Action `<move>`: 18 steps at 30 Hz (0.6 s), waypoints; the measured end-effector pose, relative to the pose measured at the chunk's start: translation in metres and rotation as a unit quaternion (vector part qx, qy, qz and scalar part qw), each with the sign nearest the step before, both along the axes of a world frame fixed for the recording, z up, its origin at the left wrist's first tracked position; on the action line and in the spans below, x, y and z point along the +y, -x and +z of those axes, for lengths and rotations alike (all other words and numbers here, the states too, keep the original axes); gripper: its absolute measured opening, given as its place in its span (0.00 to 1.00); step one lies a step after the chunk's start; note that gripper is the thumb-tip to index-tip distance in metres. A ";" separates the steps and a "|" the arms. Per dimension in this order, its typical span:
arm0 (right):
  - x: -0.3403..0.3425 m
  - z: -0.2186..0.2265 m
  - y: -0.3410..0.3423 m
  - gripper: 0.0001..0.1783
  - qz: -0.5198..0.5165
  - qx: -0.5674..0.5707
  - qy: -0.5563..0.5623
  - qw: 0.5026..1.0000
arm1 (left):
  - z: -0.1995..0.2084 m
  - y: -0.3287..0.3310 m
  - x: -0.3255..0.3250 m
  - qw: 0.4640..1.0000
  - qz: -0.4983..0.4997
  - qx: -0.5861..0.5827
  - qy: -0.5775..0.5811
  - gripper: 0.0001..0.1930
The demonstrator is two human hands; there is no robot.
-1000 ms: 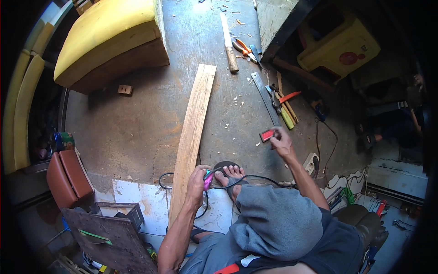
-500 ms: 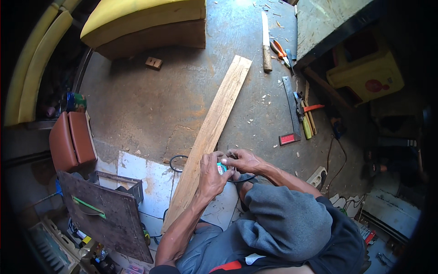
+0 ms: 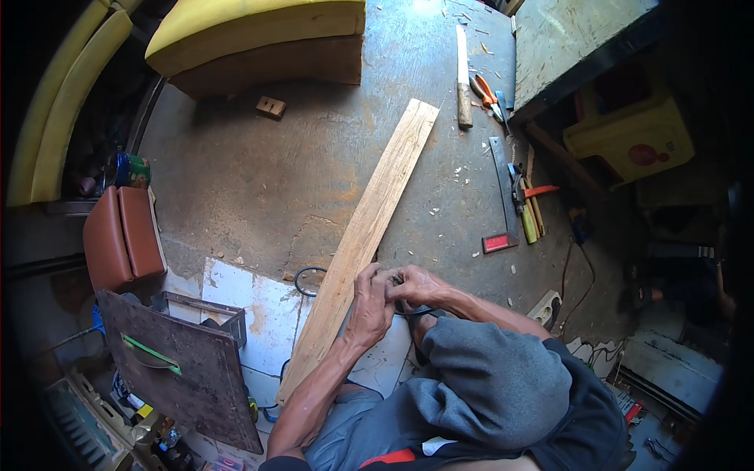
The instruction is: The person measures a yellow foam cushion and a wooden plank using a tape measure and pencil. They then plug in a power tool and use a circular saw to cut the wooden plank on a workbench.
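Note:
My left hand (image 3: 369,312) and my right hand (image 3: 418,286) meet over the right edge of a long wooden board (image 3: 375,210), their fingers curled together. The small teal case with a red and white label that showed between them earlier is now hidden by the fingers. My left hand appears closed round it; what the right fingertips pinch does not show. The board slants from beside my left forearm up to the far middle of the floor. A black loop of cord or strap (image 3: 298,282) lies at the board's left edge.
On the right lie a knife (image 3: 463,98), orange-handled pliers (image 3: 485,93), a try square (image 3: 501,188) with a red stock and an orange-handled tool (image 3: 540,191). A notched wood block (image 3: 271,107) sits near the yellow padded seat (image 3: 251,35). A dark panel (image 3: 169,361) stands at left.
My hands have drawn closer together, and the right fingers have curled over the left fingertips. The teal case has gone out of sight between them. The board looks unmoved.

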State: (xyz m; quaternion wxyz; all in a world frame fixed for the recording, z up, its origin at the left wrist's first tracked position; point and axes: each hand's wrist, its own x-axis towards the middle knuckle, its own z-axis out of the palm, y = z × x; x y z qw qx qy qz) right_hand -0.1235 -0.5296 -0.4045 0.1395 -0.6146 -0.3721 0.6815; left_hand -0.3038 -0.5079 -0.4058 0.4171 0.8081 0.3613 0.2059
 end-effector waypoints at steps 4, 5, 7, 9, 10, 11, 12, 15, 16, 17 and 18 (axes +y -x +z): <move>0.029 0.017 -0.021 0.10 -0.123 0.020 -0.045 0.991 | -0.004 0.020 0.019 0.978 0.037 0.077 0.190 0.19; 0.040 0.011 -0.037 0.13 -0.126 -0.017 -0.096 0.987 | -0.007 0.030 0.024 0.957 0.029 0.112 0.267 0.18; 0.067 0.034 -0.053 0.16 -0.073 -0.063 -0.062 0.993 | 0.001 0.038 0.028 0.979 0.013 0.086 0.183 0.17; 0.067 0.026 -0.057 0.19 0.001 -0.088 -0.097 0.991 | 0.009 0.043 0.021 0.988 0.003 0.068 0.139 0.18; 0.060 0.010 -0.053 0.21 0.049 -0.127 -0.134 0.982 | 0.009 0.045 0.012 0.995 -0.013 0.067 0.073 0.19; 0.052 0.004 -0.047 0.22 0.063 -0.127 -0.132 0.981 | 0.009 0.049 -0.001 0.992 -0.048 0.102 0.054 0.21; 0.044 -0.001 -0.041 0.23 0.077 -0.128 -0.131 0.980 | 0.009 0.054 -0.015 0.987 -0.084 0.135 0.036 0.22; 0.029 -0.014 -0.030 0.24 0.055 -0.132 -0.092 0.985 | 0.012 0.076 -0.045 0.937 -0.209 0.278 -0.025 0.24; 0.021 -0.017 -0.027 0.24 0.026 -0.136 -0.093 0.986 | 0.002 0.092 -0.058 0.928 -0.216 0.290 -0.085 0.24; 0.015 -0.018 -0.024 0.24 -0.006 -0.143 -0.095 0.985 | -0.009 0.106 -0.068 0.916 -0.223 0.299 -0.150 0.24; 0.018 -0.003 -0.021 0.26 0.019 -0.148 -0.054 0.987 | -0.019 0.115 -0.072 0.916 -0.220 0.295 -0.157 0.25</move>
